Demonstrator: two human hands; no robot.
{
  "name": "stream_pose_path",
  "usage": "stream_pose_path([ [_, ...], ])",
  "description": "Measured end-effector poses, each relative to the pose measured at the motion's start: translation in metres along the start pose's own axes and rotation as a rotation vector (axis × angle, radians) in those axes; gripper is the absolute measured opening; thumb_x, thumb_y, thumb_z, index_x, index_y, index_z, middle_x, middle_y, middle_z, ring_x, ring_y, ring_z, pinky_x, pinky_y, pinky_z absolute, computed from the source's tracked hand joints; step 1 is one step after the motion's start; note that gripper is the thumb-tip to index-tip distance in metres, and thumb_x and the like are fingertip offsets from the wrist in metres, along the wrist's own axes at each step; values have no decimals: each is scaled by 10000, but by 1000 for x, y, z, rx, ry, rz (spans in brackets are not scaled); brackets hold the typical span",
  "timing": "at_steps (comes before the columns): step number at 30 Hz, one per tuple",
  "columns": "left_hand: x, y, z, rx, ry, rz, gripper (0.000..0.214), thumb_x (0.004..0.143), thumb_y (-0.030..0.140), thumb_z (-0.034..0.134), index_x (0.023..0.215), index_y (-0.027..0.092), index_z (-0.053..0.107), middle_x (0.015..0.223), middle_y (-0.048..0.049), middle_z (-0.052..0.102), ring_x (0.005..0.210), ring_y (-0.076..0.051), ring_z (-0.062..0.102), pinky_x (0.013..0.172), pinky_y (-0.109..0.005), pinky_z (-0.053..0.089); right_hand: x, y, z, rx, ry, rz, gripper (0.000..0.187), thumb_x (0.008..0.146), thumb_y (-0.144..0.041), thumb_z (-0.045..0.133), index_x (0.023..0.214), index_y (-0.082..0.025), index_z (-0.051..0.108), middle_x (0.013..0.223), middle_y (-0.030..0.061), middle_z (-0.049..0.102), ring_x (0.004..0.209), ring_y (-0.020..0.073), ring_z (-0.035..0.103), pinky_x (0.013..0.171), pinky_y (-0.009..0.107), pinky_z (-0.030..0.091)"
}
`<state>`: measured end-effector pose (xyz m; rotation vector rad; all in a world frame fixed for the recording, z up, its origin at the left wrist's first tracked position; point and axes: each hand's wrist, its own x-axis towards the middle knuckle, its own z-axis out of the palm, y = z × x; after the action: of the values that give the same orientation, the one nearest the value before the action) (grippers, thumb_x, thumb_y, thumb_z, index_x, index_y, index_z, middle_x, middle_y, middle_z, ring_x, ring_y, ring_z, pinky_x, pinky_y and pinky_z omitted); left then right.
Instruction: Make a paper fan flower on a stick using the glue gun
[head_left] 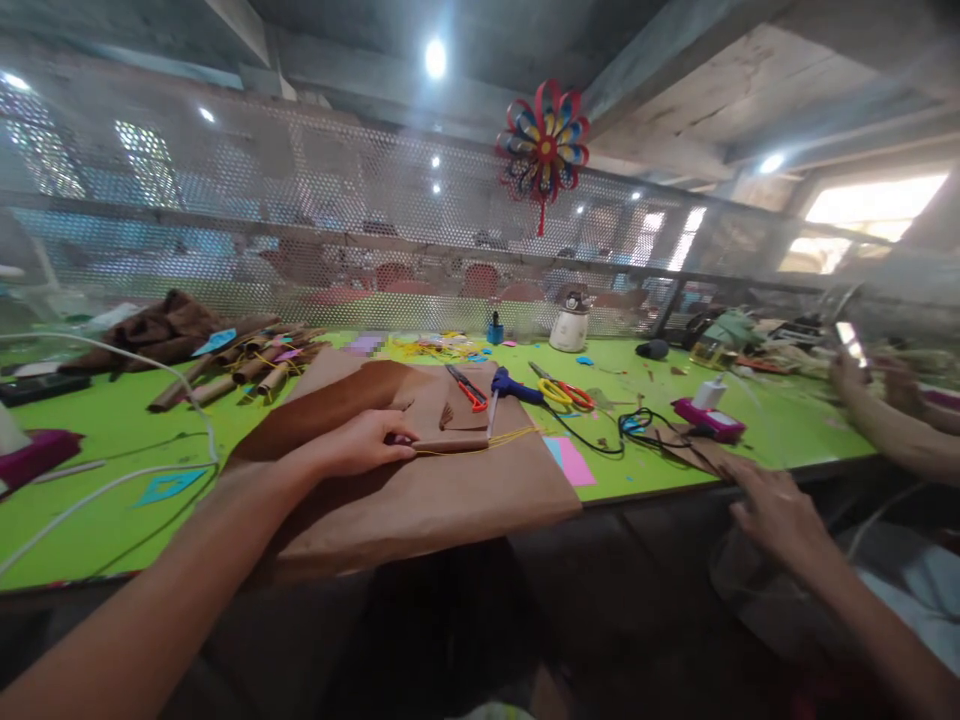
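My left hand (pixel 367 442) is closed on the left end of a small brown paper roll (pixel 454 441), lying on a large sheet of brown paper (pixel 435 510). Thin yellow strings (pixel 517 435) run along the roll and past its right end. A blue hot glue gun (pixel 517 387) lies by that end, and a red-handled cutter (pixel 468 388) rests behind the roll on a brown paper scrap (pixel 459 408). Out to the right, my right hand (pixel 780 510) is at the table edge, fingers stretched onto a brown paper piece (pixel 686 450), thumb apart.
Yellow- and red-handled scissors (pixel 562 392), a black cord (pixel 637 425) and a purple-based device (pixel 709 420) lie to the right. Several tied paper rolls (pixel 247 370) lie at left, near a white cable (pixel 202 400). Another person's arm (pixel 892 420) is at far right.
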<state>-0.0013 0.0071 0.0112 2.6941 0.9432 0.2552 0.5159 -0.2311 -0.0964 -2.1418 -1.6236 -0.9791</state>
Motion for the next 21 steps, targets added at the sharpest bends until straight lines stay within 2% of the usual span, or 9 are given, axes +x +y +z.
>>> stream_pose_path([
  [3, 1, -3, 1, -4, 1, 7, 373, 794, 408, 536, 1033, 165, 688, 974, -76, 667, 842, -176, 595, 737, -234, 406, -2, 9, -2, -76, 8, -5, 346, 735, -154, 433, 1014, -186, 635, 1007, 148, 680, 812, 344, 582, 567, 424, 464],
  [7, 2, -3, 1, -5, -11, 2, 371, 791, 418, 539, 1027, 175, 690, 957, -68, 665, 838, -171, 590, 736, -229, 403, -4, 6, -18, -87, 64, -25, 281, 789, -145, 433, 905, -232, 673, 899, 140, 697, 813, 351, 583, 630, 455, 459],
  [11, 3, -3, 0, 3, -11, 14, 382, 795, 425, 530, 1034, 171, 687, 950, -65, 657, 839, -168, 582, 750, -229, 398, -2, -6, -28, -36, 130, -80, 213, 814, -179, 459, 827, -212, 669, 814, 102, 689, 782, 280, 593, 684, 386, 474],
  [16, 4, -6, 1, 4, -17, 12, 390, 793, 438, 527, 1031, 176, 690, 953, -69, 656, 839, -176, 580, 739, -233, 398, 21, -8, -21, -101, 37, -188, 253, 861, -233, 447, 668, -200, 608, 645, 76, 591, 707, 228, 569, 586, 311, 409],
  [18, 4, -7, 2, -1, -17, 9, 390, 791, 438, 529, 1030, 177, 691, 959, -72, 657, 841, -181, 583, 741, -238, 400, 37, -5, -17, -128, 0, -207, 274, 870, -233, 443, 636, -207, 585, 680, 80, 595, 724, 217, 574, 587, 299, 391],
  [21, 4, -5, 1, 5, -15, 4, 387, 789, 431, 530, 1025, 171, 692, 955, -76, 660, 837, -183, 589, 741, -241, 404, 59, -6, -10, -172, -73, -157, 252, 868, -248, 448, 677, -193, 603, 772, 84, 621, 698, 201, 582, 538, 281, 362],
])
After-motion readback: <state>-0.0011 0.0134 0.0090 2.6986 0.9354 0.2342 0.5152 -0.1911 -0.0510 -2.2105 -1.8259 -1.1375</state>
